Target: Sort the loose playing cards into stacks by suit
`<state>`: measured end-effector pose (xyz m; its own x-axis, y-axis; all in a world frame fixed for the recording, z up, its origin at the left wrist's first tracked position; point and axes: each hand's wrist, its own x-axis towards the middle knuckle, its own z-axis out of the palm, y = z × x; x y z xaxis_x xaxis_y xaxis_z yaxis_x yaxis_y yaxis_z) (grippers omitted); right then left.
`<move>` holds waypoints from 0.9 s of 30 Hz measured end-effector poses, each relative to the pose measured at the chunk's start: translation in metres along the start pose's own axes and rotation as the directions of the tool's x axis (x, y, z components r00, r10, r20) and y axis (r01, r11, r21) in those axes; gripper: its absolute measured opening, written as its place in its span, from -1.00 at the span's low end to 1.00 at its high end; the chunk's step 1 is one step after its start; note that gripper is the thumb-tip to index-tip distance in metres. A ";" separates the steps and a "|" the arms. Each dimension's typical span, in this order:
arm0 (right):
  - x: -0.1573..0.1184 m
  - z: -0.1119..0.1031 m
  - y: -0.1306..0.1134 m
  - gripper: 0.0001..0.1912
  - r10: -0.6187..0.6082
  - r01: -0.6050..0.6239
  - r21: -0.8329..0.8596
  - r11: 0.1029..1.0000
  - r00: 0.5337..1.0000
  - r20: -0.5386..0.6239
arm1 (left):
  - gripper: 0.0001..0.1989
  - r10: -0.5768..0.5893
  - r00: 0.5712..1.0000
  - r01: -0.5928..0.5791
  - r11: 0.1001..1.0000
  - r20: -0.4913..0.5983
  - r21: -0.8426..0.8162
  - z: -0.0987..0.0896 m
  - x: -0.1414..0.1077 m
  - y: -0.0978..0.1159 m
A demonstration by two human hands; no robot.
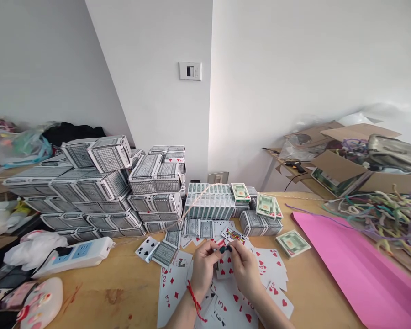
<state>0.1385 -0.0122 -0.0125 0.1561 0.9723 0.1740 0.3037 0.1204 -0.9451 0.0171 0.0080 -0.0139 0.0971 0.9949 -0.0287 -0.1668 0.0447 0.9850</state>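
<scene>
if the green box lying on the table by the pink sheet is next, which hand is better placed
Probably the right hand: it is nearer the green box, and the left hand would have to reach past it. Both are close together over the playing cards; whether either holds something is unclear.

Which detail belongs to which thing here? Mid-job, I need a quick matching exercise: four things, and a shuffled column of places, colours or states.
Things
1. left hand
2. loose playing cards
3. power strip
4. large flat sheet

Details
A. white, with blue socket panels
B. pink, on the right side of the view
C. has a red string around its wrist
D. spread on the wooden table, beneath the left hand and right hand

Pairs: 1-C, 2-D, 3-A, 4-B
</scene>
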 end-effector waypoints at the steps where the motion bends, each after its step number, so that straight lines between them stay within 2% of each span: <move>1: 0.001 0.001 0.002 -0.75 0.032 -0.032 0.041 0.999 0.999 0.001 | -0.83 -0.016 1.000 0.016 1.000 0.001 -0.016 0.000 0.000 -0.001; 4: 0.004 0.002 0.006 -0.69 0.153 -0.154 0.239 0.959 0.988 0.022 | -0.82 -0.076 0.997 0.078 0.995 0.024 -0.066 -0.001 0.001 -0.004; 6: 0.006 0.002 0.007 -0.68 0.232 -0.247 0.376 0.893 0.969 0.086 | -0.80 -0.111 0.992 0.117 0.986 0.052 -0.117 -0.001 0.002 -0.004; 8: 0.008 0.001 0.005 -0.69 0.257 -0.295 0.447 0.845 0.956 0.145 | -0.78 -0.123 0.991 0.131 0.980 0.061 -0.148 -0.001 0.003 -0.004; 12: 0.007 -0.002 -0.002 -0.68 0.233 -0.267 0.416 0.869 0.963 0.133 | -0.78 -0.075 0.996 0.070 0.993 -0.052 -0.090 -0.003 0.005 -0.001; 15: 0.006 0.000 -0.008 -0.68 0.257 -0.331 0.406 0.852 0.939 0.228 | -0.80 -0.051 0.983 0.042 0.998 -0.175 -0.057 -0.004 0.006 0.000; 18: 0.006 0.003 -0.009 -0.70 0.249 -0.360 0.425 0.831 0.923 0.294 | -0.82 -0.044 0.973 0.032 0.998 -0.225 -0.059 -0.005 0.006 0.002; 21: 0.008 0.002 -0.007 -0.69 0.287 -0.329 0.453 0.828 0.944 0.161 | -0.83 0.000 0.986 -0.002 1.000 -0.166 -0.013 -0.003 0.002 0.007; 23: 0.009 -0.002 -0.005 -0.70 0.328 -0.314 0.504 0.805 0.942 0.064 | -0.84 0.031 0.998 -0.028 0.999 -0.063 0.046 -0.001 -0.001 0.011; 25: 0.010 -0.005 -0.004 -0.71 0.361 -0.312 0.576 0.756 0.932 0.030 | -0.84 0.031 0.998 -0.036 0.995 0.058 0.090 0.001 -0.004 0.013; 27: 0.010 -0.008 -0.004 -0.73 0.377 -0.320 0.624 0.713 0.925 0.043 | -0.82 -0.012 0.987 -0.004 0.995 0.158 0.097 0.002 -0.005 0.014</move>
<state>0.1462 -0.0041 -0.0046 0.2185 0.9536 -0.2073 -0.4200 -0.0998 -0.9020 0.0167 0.0038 0.0003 0.2524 0.9675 -0.0131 -0.0713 0.0321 0.9969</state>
